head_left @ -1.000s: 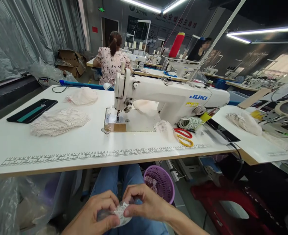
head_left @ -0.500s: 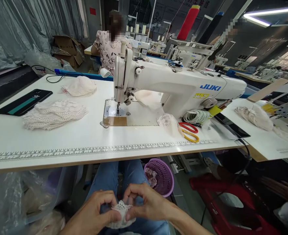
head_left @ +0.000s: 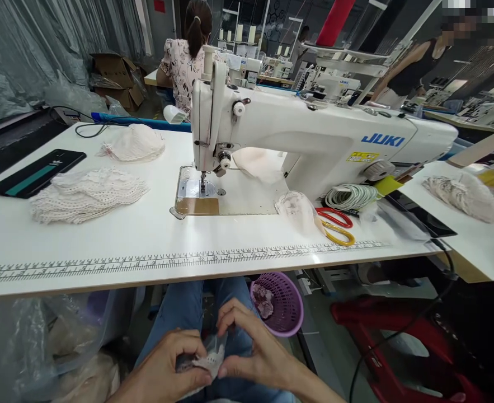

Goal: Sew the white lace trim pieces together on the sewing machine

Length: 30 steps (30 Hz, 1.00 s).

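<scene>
Lacy white fabric (head_left: 213,361) in the left grip (head_left: 173,362), right grip (head_left: 257,350) at its edge, over blue jeans (head_left: 182,308)

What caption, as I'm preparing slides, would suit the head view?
Left hand holding pale fabric, right hand beside it, near a JUKI sewing machine.

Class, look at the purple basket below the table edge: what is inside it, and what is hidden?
Inside the purple basket lies crumpled pinkish material, toward its left side. Whatever is beneath that material is covered and cannot be seen.
</scene>
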### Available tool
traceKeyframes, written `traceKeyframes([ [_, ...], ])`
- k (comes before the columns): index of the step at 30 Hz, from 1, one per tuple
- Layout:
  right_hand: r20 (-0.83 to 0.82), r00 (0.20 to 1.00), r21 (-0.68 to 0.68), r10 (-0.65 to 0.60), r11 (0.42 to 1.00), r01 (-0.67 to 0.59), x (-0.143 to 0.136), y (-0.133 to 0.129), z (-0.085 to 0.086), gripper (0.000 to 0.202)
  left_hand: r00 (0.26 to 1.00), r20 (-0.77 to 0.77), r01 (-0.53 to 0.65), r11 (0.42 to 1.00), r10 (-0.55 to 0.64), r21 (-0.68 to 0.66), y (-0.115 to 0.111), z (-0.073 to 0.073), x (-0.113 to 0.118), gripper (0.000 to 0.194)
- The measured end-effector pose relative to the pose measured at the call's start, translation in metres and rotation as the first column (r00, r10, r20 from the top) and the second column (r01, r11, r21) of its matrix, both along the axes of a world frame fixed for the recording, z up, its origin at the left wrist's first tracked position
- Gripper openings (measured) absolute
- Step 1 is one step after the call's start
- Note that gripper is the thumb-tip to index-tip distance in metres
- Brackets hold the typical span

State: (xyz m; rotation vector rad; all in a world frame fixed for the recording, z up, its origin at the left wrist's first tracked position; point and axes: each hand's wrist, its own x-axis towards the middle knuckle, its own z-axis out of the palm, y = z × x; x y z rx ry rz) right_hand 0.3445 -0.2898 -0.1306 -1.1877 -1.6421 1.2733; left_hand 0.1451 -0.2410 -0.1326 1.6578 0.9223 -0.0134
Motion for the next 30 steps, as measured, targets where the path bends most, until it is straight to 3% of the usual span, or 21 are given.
traceKeyframes([
  [4,-0.028,0.998,-0.02,0.052,0.998,-0.053,-0.001,-0.001,-0.007,0.045,1.0,0.005,0.002,0.999,-0.002,0.049,0.002,-0.001,0.002,0.015],
  [8,-0.019,0.999,-0.174,0.032,0.984,-0.034,-0.002,0.005,-0.015,0.048,0.992,-0.125,0.004,0.996,0.007,0.091,0.001,0.002,0.003,0.019],
  [12,-0.134,0.988,-0.352,0.073,0.929,-0.117,-0.002,0.011,-0.015,0.048,0.985,-0.174,0.003,0.996,0.013,0.09,0.002,0.008,0.002,0.024],
  [15,-0.123,0.99,-0.433,0.065,0.894,-0.113,-0.004,0.012,-0.011,0.046,0.983,-0.182,-0.011,0.997,0.024,0.072,0.003,0.011,-0.002,0.021],
  [18,-0.1,0.993,-0.42,0.063,0.902,-0.099,-0.006,0.012,-0.007,0.044,0.973,-0.229,-0.015,0.998,0.027,0.053,0.003,0.014,-0.006,0.022],
  [21,-0.131,0.987,-0.285,0.094,0.95,-0.128,-0.005,0.014,-0.003,0.041,0.952,-0.302,0.061,0.998,-0.048,0.035,0.005,0.018,-0.011,0.022],
  [24,-0.153,0.981,-0.229,0.122,0.961,-0.155,-0.004,0.016,-0.002,0.037,0.974,-0.193,0.128,0.991,-0.118,0.042,0.008,0.022,-0.016,0.021],
  [26,-0.11,0.987,-0.274,0.113,0.952,-0.14,-0.004,0.017,-0.003,0.034,0.991,-0.11,0.084,0.996,-0.08,0.032,0.009,0.023,-0.017,0.008],
  [29,-0.039,0.992,-0.281,0.117,0.952,-0.124,-0.004,0.016,-0.006,0.028,0.992,-0.122,-0.042,0.999,0.044,0.012,0.007,0.017,-0.013,0.038],
  [30,-0.022,0.992,-0.269,0.123,0.955,-0.124,-0.004,0.015,-0.006,0.026,0.989,-0.126,-0.071,0.997,0.073,0.024,0.006,0.014,-0.01,0.039],
])
